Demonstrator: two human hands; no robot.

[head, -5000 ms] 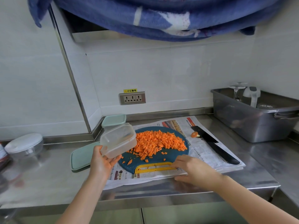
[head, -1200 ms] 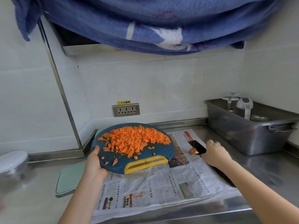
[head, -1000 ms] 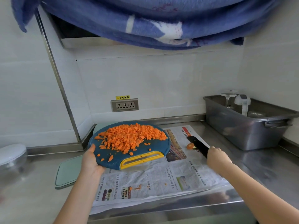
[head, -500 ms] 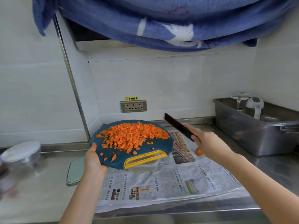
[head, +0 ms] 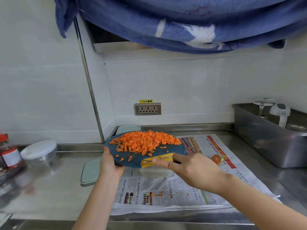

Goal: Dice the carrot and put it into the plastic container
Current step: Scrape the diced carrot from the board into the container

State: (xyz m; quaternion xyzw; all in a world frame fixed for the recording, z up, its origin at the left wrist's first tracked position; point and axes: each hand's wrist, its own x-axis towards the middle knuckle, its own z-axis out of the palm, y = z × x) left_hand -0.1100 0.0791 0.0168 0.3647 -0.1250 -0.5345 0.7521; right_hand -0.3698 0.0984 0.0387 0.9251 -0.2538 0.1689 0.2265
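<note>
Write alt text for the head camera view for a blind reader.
A left hand holds a blue cutting board heaped with diced carrot above a clear plastic container on newspaper. The right hand reaches to the board's yellow handle end, gripping a mostly hidden knife.

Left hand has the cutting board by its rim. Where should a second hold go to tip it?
The yellow handle on the near edge of the cutting board, from the near right. Its slot lets fingers hook through, and the diced carrot sits toward the far side. The left hand holds the left rim; the right hand is right beside the handle.
</note>
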